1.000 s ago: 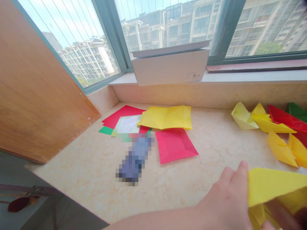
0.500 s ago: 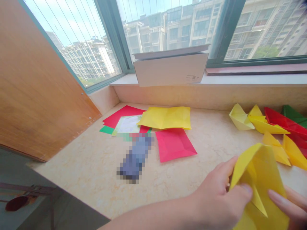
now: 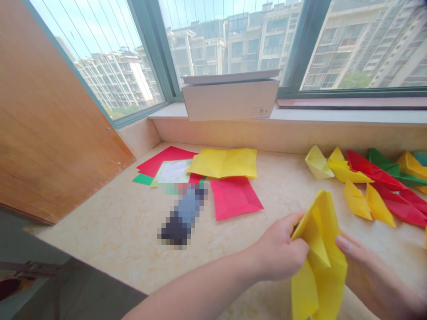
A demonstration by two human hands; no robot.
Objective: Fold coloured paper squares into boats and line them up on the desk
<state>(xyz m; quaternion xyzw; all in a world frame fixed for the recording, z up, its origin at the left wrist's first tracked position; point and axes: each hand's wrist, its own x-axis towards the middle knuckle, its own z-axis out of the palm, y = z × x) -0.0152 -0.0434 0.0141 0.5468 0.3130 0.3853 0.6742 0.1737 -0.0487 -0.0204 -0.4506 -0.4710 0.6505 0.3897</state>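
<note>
Yellow origami paper (image 3: 318, 253) is in your hands, partly folded. A sharp triangular flap lies across its middle, creases rise to a point at the top, and loose panels hang below. You hold it in the air over the front of the marble sill (image 3: 110, 235), and its lower end runs out of view.

Your left hand (image 3: 278, 251) is clamped on the paper's left edge, with the fingers curled around the fold. Your right hand (image 3: 370, 275) is spread, its fingertips (image 3: 343, 243) pressed against the right side. You cannot tell whether that thumb closes behind the paper. The two hands stand apart, with the paper between them.

To your right, a yellow paper boat (image 3: 317, 163) leads a row of folded yellow, red and green paper shapes (image 3: 373, 178). Ahead lie a creased red sheet (image 3: 235, 198), a yellow sheet (image 3: 223, 163) and a printed leaflet (image 3: 171, 172). Beside them is an object too pixelated to tell (image 3: 183, 218). A white box (image 3: 230, 100) stands on the ledge against the window (image 3: 230, 40).
</note>
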